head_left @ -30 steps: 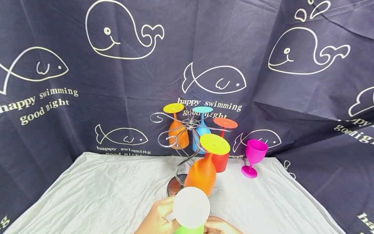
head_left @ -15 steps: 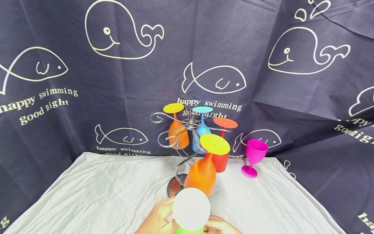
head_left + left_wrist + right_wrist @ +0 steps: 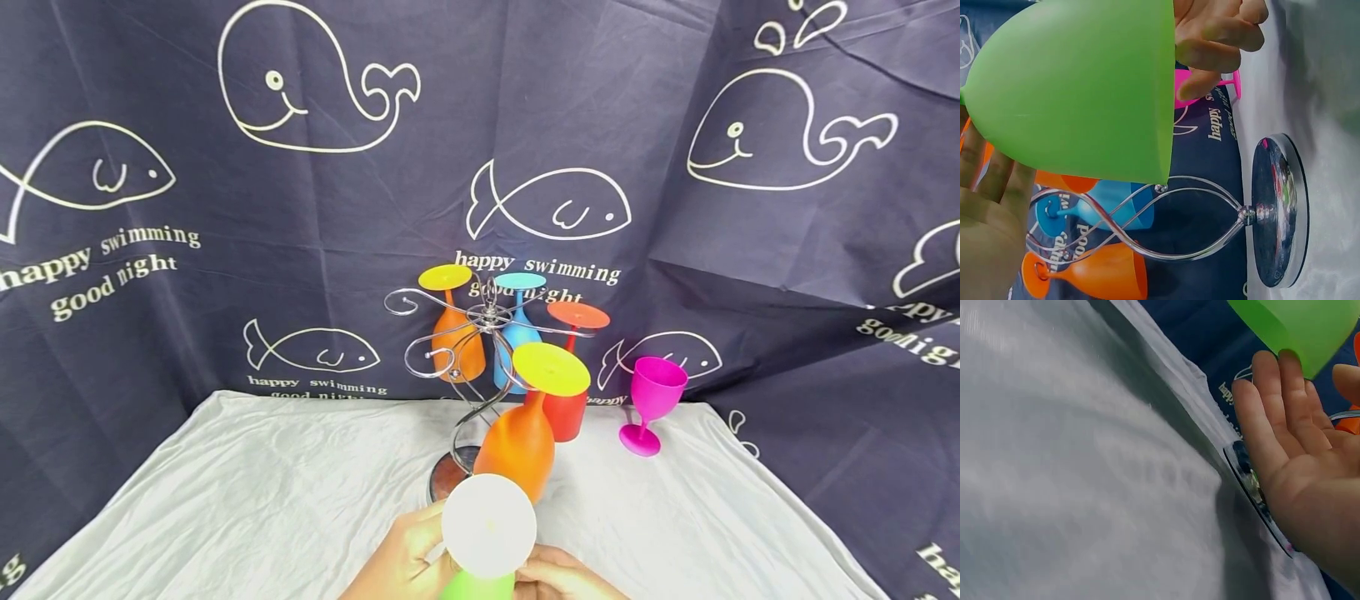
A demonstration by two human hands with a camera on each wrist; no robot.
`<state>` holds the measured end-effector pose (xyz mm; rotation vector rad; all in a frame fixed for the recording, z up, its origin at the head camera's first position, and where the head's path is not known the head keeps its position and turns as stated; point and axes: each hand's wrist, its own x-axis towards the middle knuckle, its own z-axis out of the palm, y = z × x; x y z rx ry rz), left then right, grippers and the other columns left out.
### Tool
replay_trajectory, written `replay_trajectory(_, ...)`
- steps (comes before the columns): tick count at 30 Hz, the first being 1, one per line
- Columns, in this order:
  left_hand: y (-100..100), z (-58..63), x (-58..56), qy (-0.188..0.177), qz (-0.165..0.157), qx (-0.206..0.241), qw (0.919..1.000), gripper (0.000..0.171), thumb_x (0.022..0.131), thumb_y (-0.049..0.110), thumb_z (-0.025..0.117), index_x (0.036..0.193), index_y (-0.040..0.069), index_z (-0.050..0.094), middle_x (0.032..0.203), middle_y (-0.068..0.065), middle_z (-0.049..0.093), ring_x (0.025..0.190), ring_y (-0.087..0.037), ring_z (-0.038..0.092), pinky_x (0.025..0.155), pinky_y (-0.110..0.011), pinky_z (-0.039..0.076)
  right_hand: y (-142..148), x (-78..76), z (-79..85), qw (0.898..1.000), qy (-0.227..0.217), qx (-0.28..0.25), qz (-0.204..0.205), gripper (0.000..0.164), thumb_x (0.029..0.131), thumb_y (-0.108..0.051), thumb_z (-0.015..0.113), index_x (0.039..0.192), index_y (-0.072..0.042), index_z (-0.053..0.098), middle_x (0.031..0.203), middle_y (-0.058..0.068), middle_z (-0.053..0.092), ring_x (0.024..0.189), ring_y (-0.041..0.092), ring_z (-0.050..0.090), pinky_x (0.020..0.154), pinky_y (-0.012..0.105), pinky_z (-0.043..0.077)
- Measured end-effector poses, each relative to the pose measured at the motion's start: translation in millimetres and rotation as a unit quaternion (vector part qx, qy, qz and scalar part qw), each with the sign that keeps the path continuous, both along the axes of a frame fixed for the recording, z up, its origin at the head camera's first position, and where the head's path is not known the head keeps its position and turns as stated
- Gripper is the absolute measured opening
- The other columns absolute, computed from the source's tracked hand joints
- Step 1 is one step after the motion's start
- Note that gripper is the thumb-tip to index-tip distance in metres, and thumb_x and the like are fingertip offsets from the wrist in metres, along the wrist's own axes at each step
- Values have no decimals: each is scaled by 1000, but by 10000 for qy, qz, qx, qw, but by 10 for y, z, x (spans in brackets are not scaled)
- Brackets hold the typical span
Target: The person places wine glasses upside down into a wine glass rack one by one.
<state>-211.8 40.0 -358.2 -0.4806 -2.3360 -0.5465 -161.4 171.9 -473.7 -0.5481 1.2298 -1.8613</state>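
A green goblet (image 3: 1079,94) with a white round foot (image 3: 489,527) is held upside down at the near side of the table. My left hand (image 3: 401,554) grips it close to the stem; the exact contact is partly hidden behind the foot. Fingertips of my right hand (image 3: 1310,450) touch the bowl near its rim, the fingers only loosely bent. Just beyond, a chrome goblet rack (image 3: 489,317) carries hanging goblets: an orange one with a yellow foot (image 3: 517,450) in front, a red one (image 3: 566,417), a blue one (image 3: 519,333) and another orange one (image 3: 457,346).
A magenta goblet (image 3: 658,390) stands upright at the table's back right. The rack's round base (image 3: 1279,209) rests on the white tablecloth (image 3: 300,483). Dark printed curtain (image 3: 337,208) encloses the back and sides. Two curled rack arms at the left bear no goblet.
The green goblet and both hands have shifted very slightly up and left in the head view. The rack and other goblets look unchanged.
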Motion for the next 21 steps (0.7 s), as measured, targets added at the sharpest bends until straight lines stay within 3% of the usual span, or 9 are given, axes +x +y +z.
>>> replay_trajectory(3, -13, -4, -1, 166, -101, -43, 9998, 31, 81, 15, 84, 104, 5, 66, 85, -2, 71, 79, -21, 69, 75, -30, 63, 4, -20, 18, 9998, -24, 128, -161, 29, 111, -22, 36, 129, -16, 58, 111, -8, 73, 99, 4, 68, 94, 19, 56)
replay_trajectory(7, -41, 34, 6, -4, -167, -391, 9991, 33, 82, 17, 83, 107, 5, 65, 88, -2, 70, 83, -21, 69, 78, -31, 63, 10, -38, 18, 9998, 73, -120, -153, 27, 111, -18, 36, 128, -15, 58, 107, -7, 74, 96, 4, 70, 93, 19, 57)
replay_trajectory(10, -58, 54, 6, -77, -91, -837, 9964, 36, 82, 21, 83, 109, 6, 65, 90, -1, 70, 84, -20, 68, 79, -30, 62, 20, -52, 11, 9992, 287, -263, -99, 30, 111, -15, 34, 130, -13, 57, 111, -6, 75, 101, 5, 71, 96, 22, 57)
replay_trajectory(13, -77, 47, 4, 354, -1, -1517, 9878, 36, 80, 26, 85, 106, 7, 70, 91, 1, 71, 84, -18, 68, 78, -27, 62, 32, -69, 19, 9982, 566, -3, -196, 29, 112, -18, 36, 133, -11, 55, 112, -5, 74, 102, 5, 70, 95, 22, 57)
replay_trajectory(15, -82, 55, 6, 406, 83, -1816, 9825, 40, 79, 29, 86, 109, 7, 70, 92, 2, 71, 84, -17, 67, 78, -26, 61, 40, -82, 22, 9955, 831, 319, -318, 33, 112, -21, 39, 137, -4, 51, 112, -5, 72, 101, 6, 70, 94, 21, 57)
replay_trajectory(18, -79, 93, 19, 68, 96, -2036, 9790, 47, 80, 31, 85, 116, 6, 67, 94, 2, 70, 85, -17, 67, 81, -27, 61, 57, -93, 34, 9846, 1398, 912, -517, 48, 111, -27, 41, 146, 7, 40, 122, 2, 69, 105, 7, 69, 94, 21, 57)
replay_trajectory(21, -69, 125, 26, -376, 113, -1936, 9803, 52, 81, 31, 85, 121, 5, 63, 96, 1, 69, 87, -18, 66, 82, -28, 61, 91, -94, 43, 9562, 2287, 1630, -820, 52, 111, -28, 41, 149, 7, 37, 131, 11, 66, 110, 8, 68, 93, 21, 56)
